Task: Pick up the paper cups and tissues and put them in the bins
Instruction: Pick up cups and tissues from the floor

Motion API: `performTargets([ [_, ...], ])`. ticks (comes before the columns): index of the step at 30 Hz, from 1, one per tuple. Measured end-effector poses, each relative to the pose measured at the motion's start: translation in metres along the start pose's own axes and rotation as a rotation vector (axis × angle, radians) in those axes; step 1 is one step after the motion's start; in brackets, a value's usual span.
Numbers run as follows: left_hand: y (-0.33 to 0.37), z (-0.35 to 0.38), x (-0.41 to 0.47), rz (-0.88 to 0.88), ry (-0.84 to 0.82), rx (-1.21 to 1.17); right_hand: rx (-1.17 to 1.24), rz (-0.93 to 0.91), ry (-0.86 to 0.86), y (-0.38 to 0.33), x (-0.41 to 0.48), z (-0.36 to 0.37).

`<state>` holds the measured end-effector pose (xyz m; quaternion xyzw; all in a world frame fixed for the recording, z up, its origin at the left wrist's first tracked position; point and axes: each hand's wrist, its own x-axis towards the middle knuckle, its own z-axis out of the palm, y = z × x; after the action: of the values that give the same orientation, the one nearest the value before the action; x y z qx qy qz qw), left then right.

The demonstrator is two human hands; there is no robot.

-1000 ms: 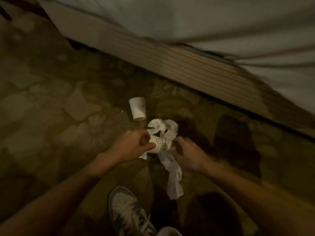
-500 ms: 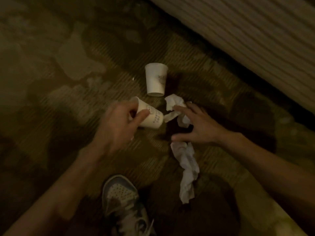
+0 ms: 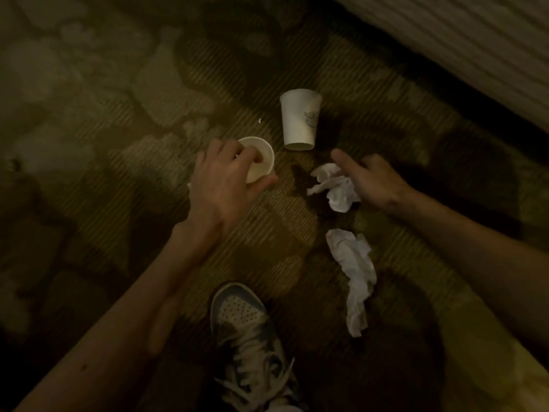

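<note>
While low, left hand (image 3: 219,190) on cup (image 3: 265,163), right hand (image 3: 376,180) at tissue (image 3: 337,190).

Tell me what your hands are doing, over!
Left hand holds a paper cup. Right hand on the crumpled tissue, grip unclear. Second cup and long tissue on the carpet. Nothing blocking either hand.

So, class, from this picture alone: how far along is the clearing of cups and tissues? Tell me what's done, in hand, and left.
Done: nothing shows as binned; no bin is in view. In hand: the left hand grips one paper cup by its rim; the right hand is on the crumpled tissue, grip unclear. Left: the second cup and the long tissue lie on the carpet.
</note>
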<state>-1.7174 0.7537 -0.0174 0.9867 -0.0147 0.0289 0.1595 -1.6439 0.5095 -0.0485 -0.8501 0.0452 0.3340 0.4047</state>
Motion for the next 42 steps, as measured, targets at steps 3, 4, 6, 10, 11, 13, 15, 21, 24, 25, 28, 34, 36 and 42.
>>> performTargets([
  [3,0.007,0.001,-0.008,-0.025,0.022,-0.004,0.156,0.138,-0.122,-0.005,0.001,0.0],
  [4,0.011,0.0,-0.011,-0.031,0.066,-0.008,0.227,0.148,-0.184,-0.009,-0.001,0.0],
  [6,0.026,0.001,-0.021,-0.009,0.208,-0.072,0.405,0.176,-0.311,-0.019,-0.006,0.0],
  [10,0.075,0.01,-0.048,0.105,0.239,-0.373,0.675,0.254,-0.729,-0.035,-0.024,-0.002],
  [11,0.086,0.014,-0.053,0.135,0.197,-0.41,0.735,0.262,-0.821,-0.037,-0.028,-0.002],
  [13,0.099,0.025,-0.059,0.148,0.112,-0.422,0.831,0.304,-0.942,-0.037,-0.034,-0.002],
  [15,0.1,0.037,-0.062,0.133,0.088,-0.405,0.874,0.338,-1.008,-0.031,-0.038,-0.005],
  [21,0.089,0.062,-0.066,0.167,0.14,-0.335,0.881,0.406,-1.035,-0.001,-0.042,-0.004],
  [24,0.087,0.064,-0.061,0.149,0.162,-0.283,0.927,0.439,-0.991,0.001,-0.041,0.0],
  [25,0.087,0.063,-0.059,0.118,0.159,-0.27,0.882,0.441,-0.966,0.0,-0.04,-0.001],
  [28,0.079,0.061,-0.056,-0.103,0.109,-0.327,0.326,0.382,-0.678,0.001,-0.032,-0.013],
  [34,0.055,0.066,-0.074,-0.429,-0.134,-0.641,-0.382,0.243,-0.463,0.032,-0.037,-0.019],
  [36,0.058,0.07,-0.079,-0.467,-0.192,-0.715,-0.304,0.189,-0.476,0.04,-0.039,-0.005],
  [42,0.065,0.067,-0.077,-0.706,-0.225,-1.058,0.282,0.216,-0.462,0.023,-0.035,0.006],
])
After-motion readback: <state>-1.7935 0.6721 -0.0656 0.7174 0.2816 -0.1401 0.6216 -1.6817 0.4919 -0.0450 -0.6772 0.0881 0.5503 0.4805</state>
